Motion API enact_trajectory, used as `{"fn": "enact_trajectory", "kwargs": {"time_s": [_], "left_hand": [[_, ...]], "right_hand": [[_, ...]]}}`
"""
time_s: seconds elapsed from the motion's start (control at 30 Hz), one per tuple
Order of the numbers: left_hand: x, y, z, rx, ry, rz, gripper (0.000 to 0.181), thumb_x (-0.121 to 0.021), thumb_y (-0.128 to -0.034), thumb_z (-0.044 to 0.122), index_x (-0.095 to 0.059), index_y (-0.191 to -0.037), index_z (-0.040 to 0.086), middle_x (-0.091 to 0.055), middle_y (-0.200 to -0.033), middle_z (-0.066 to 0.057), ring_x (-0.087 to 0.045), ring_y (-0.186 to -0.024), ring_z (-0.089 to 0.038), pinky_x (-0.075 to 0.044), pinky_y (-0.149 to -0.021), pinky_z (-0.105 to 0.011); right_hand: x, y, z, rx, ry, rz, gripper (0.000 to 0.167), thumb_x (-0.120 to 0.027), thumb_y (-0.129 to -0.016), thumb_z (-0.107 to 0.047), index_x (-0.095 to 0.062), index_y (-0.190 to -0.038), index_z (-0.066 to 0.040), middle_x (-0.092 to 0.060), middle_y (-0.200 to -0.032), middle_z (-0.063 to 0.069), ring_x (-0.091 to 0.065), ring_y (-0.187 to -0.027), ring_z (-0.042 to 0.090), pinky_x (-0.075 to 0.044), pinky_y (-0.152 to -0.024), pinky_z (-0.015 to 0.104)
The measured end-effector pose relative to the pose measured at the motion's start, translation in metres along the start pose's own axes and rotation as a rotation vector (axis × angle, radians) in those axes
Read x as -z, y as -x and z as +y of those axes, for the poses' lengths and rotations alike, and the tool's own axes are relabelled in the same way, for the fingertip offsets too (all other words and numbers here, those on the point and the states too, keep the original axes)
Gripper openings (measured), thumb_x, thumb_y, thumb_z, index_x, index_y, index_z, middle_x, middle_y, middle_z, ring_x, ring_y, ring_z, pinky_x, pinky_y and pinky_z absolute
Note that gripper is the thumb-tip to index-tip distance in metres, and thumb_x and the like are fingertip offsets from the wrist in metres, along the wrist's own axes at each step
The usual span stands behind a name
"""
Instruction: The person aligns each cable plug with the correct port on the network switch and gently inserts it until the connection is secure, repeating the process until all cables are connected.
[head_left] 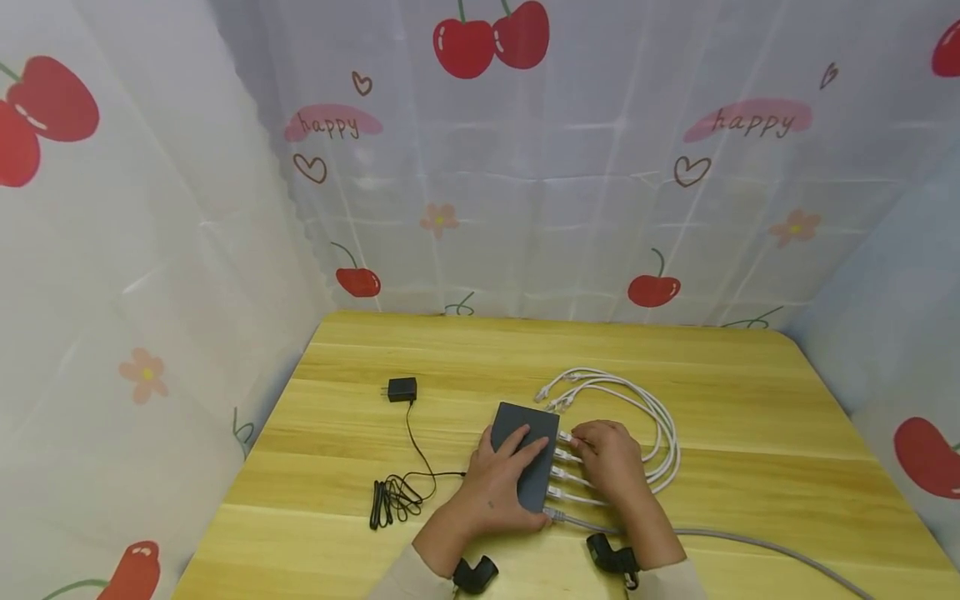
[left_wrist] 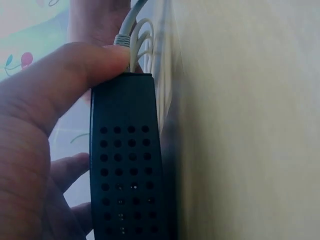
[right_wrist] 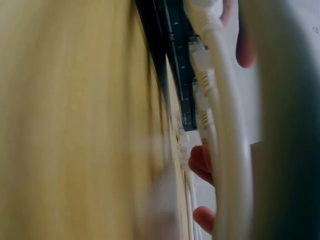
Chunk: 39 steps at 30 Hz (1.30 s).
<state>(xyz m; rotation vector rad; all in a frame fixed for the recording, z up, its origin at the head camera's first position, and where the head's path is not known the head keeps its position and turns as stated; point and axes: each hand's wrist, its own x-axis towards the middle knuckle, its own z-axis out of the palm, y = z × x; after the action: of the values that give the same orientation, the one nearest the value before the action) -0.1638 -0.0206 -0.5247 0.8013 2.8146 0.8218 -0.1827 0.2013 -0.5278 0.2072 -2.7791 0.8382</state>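
Observation:
A dark network switch lies on the table, with cable plugs along its right side. My left hand holds it, fingers spread over the top and thumb at the near right corner by the grey cable's plug. In the left wrist view the thumb touches that corner beside the switch's perforated side. My right hand pinches a white Ethernet cable's plug at the farthest visible port. Several white plugs sit in the ports in the right wrist view; its fingertips show beside the cables.
A black power adapter lies at the left, its thin cord partly bundled and running to the switch. Loose white cable ends lie beyond the switch, their loops curving right. A grey cable runs off right. Printed curtains surround the table.

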Motion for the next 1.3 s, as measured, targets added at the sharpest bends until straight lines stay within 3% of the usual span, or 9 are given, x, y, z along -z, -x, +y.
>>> {"fn": "enact_trajectory", "kwargs": {"time_s": [0.37, 0.67, 0.8, 1.0, 1.3], "left_hand": [[0.000, 0.000, 0.003, -0.001, -0.014, -0.023, 0.099, -0.083, -0.0684, 0.060, -0.034, -0.153, 0.045, -0.028, -0.163, 0.004, -0.007, -0.145, -0.058, -0.029, -0.101, -0.075], [-0.004, -0.003, 0.006, 0.024, -0.024, -0.026, 0.092, -0.081, -0.0700, 0.062, -0.041, -0.150, 0.043, -0.024, -0.164, 0.001, -0.007, -0.144, -0.059, -0.027, -0.103, -0.074], [-0.006, -0.003, 0.009, 0.074, -0.019, -0.002, 0.088, -0.081, -0.0689, 0.063, -0.046, -0.147, 0.042, -0.025, -0.164, 0.000, -0.004, -0.145, -0.059, -0.026, -0.104, -0.073], [-0.010, -0.002, 0.012, 0.169, -0.017, 0.065, 0.089, -0.083, -0.0650, 0.062, -0.051, -0.144, 0.038, -0.027, -0.163, -0.001, -0.004, -0.145, -0.059, -0.030, -0.103, -0.070], [-0.011, -0.004, 0.014, 0.221, -0.033, 0.117, 0.088, -0.084, -0.0655, 0.060, -0.054, -0.143, 0.032, -0.029, -0.162, -0.006, -0.002, -0.145, -0.058, -0.031, -0.101, -0.069]], "right_hand": [[-0.002, -0.003, 0.007, 0.001, -0.065, -0.059, 0.010, -0.073, -0.090, -0.010, -0.079, -0.098, -0.010, -0.074, -0.108, 0.009, -0.059, -0.115, 0.041, -0.043, -0.094, 0.062], [-0.002, -0.002, 0.007, -0.023, -0.029, -0.062, 0.020, -0.071, -0.093, -0.017, -0.077, -0.110, -0.008, -0.072, -0.117, 0.011, -0.056, -0.119, 0.041, -0.040, -0.097, 0.065], [0.000, -0.001, 0.005, -0.018, -0.056, -0.073, 0.022, -0.068, -0.095, -0.017, -0.076, -0.114, -0.007, -0.070, -0.122, 0.013, -0.054, -0.122, 0.042, -0.039, -0.099, 0.064], [0.003, 0.000, 0.004, 0.011, -0.098, -0.026, 0.021, -0.069, -0.094, -0.013, -0.074, -0.112, -0.004, -0.071, -0.116, 0.015, -0.056, -0.119, 0.043, -0.042, -0.099, 0.060], [0.003, 0.000, 0.009, -0.003, -0.104, -0.044, 0.023, -0.068, -0.095, -0.013, -0.072, -0.116, -0.003, -0.070, -0.119, 0.017, -0.053, -0.124, 0.047, -0.037, -0.105, 0.062]]}}
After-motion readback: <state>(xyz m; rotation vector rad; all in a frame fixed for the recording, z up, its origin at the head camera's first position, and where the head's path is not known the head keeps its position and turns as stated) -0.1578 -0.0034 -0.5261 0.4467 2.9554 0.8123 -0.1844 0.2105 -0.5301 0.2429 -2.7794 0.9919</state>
